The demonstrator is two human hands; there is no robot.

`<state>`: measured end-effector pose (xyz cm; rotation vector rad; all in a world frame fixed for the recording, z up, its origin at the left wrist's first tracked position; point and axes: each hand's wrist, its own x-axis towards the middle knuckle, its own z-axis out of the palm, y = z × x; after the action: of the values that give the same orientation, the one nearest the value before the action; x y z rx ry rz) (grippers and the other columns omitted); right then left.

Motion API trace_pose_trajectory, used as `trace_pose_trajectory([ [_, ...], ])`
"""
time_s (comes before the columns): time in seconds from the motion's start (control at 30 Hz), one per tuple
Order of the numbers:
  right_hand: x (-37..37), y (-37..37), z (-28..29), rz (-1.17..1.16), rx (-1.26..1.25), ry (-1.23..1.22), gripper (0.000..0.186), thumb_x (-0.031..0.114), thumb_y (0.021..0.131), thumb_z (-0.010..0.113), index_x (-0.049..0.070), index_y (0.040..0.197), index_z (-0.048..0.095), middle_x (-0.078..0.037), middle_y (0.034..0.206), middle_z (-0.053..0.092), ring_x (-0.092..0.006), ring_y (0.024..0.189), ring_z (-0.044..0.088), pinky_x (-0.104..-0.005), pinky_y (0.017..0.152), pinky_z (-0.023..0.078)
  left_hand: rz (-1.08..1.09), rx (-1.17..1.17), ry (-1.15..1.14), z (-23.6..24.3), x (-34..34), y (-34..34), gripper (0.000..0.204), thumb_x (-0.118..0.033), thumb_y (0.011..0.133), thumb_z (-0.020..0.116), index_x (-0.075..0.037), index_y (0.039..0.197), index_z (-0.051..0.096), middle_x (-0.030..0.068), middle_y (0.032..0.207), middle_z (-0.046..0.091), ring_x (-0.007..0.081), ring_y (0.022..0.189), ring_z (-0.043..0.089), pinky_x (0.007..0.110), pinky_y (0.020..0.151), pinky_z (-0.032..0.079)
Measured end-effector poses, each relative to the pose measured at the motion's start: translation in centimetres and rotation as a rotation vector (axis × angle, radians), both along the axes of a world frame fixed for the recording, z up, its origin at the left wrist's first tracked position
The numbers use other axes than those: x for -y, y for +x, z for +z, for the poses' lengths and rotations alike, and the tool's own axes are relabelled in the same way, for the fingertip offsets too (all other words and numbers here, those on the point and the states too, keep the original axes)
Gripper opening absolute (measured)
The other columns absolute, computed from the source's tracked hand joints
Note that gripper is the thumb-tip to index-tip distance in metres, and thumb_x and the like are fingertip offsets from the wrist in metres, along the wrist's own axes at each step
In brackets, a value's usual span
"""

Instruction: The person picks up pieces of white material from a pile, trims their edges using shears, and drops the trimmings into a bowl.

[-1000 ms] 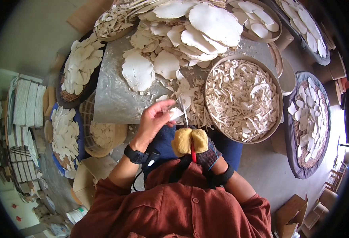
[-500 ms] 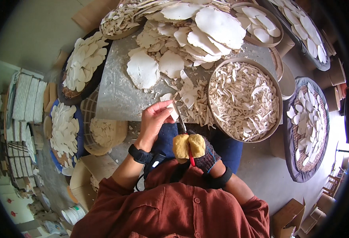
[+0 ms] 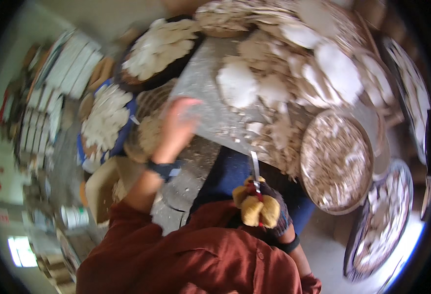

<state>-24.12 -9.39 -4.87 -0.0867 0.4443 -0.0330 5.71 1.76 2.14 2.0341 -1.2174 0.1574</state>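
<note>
Over the left corner of the metal-topped table, beside the wicker basket, my left hand (image 3: 179, 121) is smeared by motion. Its fingers cannot be made out clearly, and no piece shows in it. My right hand (image 3: 276, 201), in a dark knitted glove, is closed on scissors (image 3: 255, 166) with thick yellow padding around the handles. Their blades point away from me, over my lap at the table's near edge. Just beyond the tips, small white chips (image 3: 254, 128) and broken pale pieces (image 3: 280, 134) lie on the table (image 3: 203, 88).
Large flat white slices (image 3: 237, 83) are heaped at the back. A round tray (image 3: 371, 161) of cut strips stands at the right edge. The wicker basket (image 3: 164, 95) holds pale pieces at left. More slice-covered trays (image 3: 133, 98) flank the table; a cardboard box (image 3: 103, 183) stands lower left.
My left hand has swung left, away from the scissors toward the wicker basket; the white piece it held no longer shows. The whole view has turned left. The scissors remain in my right hand.
</note>
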Motion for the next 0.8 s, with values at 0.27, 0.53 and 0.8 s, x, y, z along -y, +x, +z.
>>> trace_pose_trajectory([
  [0.27, -0.8, -1.1, 4.3, 0.01, -0.094, -1.052, 0.02, -0.001, 0.087, 0.051, -0.001, 0.106, 0.055, -0.008, 0.097, 0.057, -0.0161, 0.087, 0.057, -0.0291, 0.078, 0.049, -0.413, 0.147, 0.04, -8.6, 13.6, -12.2, 0.018, -0.006, 0.073, 0.06, -0.006, 0.09, 0.062, 0.0112, 0.085, 0.059, 0.0285, 0.084, 0.058, 0.041, 0.075, 0.046],
  [0.53, 0.2, -3.8, 0.8, -0.162, -0.147, -0.868, 0.02, 0.015, 0.091, 0.055, 0.001, 0.105, 0.056, -0.008, 0.095, 0.061, -0.0193, 0.088, 0.063, -0.0308, 0.078, 0.052, -0.213, -1.301, -0.276, -5.8, 12.5, -8.9, 0.02, -0.015, 0.094, 0.054, 0.003, 0.103, 0.059, 0.0129, 0.09, 0.067, 0.0207, 0.074, 0.068, 0.028, 0.065, 0.056],
  [0.8, 0.2, -1.8, -6.1, -0.335, 0.199, -0.39, 0.046, 0.029, 0.093, 0.056, -0.007, 0.121, 0.05, -0.018, 0.117, 0.059, -0.0281, 0.106, 0.06, -0.0405, 0.094, 0.048, -0.187, -1.44, -0.353, -3.7, 9.6, -11.4, 0.04, -0.006, 0.088, 0.062, -0.001, 0.122, 0.043, 0.0174, 0.102, 0.064, 0.0261, 0.083, 0.068, 0.033, 0.075, 0.057],
])
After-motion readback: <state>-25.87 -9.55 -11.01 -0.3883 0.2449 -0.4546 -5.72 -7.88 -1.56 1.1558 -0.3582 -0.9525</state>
